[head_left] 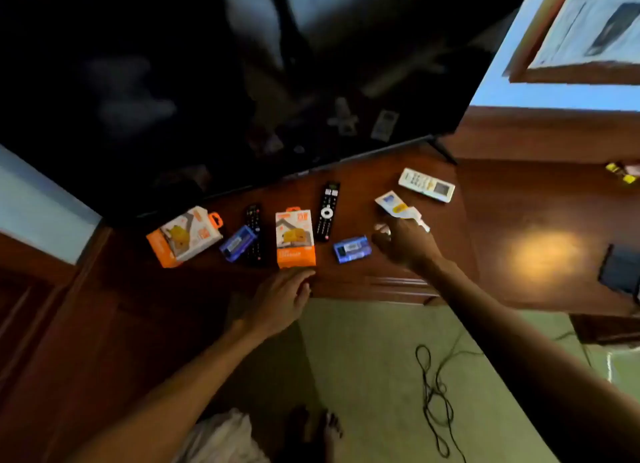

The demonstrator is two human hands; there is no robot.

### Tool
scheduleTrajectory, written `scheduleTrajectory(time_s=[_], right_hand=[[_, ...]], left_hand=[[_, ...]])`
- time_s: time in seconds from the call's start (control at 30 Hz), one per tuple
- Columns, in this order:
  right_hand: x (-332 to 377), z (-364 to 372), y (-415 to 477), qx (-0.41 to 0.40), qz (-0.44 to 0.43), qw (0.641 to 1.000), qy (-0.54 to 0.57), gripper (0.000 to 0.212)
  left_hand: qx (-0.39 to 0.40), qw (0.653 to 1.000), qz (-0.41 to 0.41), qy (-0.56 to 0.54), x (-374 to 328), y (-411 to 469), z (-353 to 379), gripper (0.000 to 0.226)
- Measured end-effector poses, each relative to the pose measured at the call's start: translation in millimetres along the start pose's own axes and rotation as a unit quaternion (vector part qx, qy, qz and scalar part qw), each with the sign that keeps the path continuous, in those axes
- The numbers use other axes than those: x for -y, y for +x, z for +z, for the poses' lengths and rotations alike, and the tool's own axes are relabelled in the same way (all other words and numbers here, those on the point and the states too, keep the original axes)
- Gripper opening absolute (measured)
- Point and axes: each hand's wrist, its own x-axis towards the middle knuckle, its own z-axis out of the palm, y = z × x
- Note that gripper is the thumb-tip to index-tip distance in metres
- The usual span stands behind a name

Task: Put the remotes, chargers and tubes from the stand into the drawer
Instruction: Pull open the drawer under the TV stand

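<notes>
Along the dark wooden stand (349, 275), under the TV, lie two orange charger boxes (185, 235) (295, 238), two black remotes (254, 230) (327, 210), two blue boxes (238, 243) (352, 249), a white tube (394, 206) and a white remote (426, 184). My right hand (405, 242) reaches over the stand, fingers curled, touching the cap end of the white tube; motion blur hides whether it grips it. My left hand (280, 299) rests at the stand's front edge, just below the middle orange box, holding nothing. No open drawer is visible.
A large black TV (225, 81) leans over the back of the stand. A tangled black cable (433, 390) lies on the pale floor near my bare feet (317, 428). A framed picture (588, 29) hangs at the upper right. A dark device (620, 272) sits on a lower wooden surface at right.
</notes>
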Motion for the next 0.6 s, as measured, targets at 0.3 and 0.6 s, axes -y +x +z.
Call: scheduleTrajectory(time_s=[0.3,0.6], right_hand=[[-53,87,-18,-0.018,0.024,0.999,-0.026,0.044],[-82,149,-27,-0.027,0.03,0.998,-0.052,0.063]], left_hand=[[0.158,0.978,-0.099,0.093,55,-26,116,0.066],[0.189,0.966,-0.137,0.111,63,-26,160,0.093]])
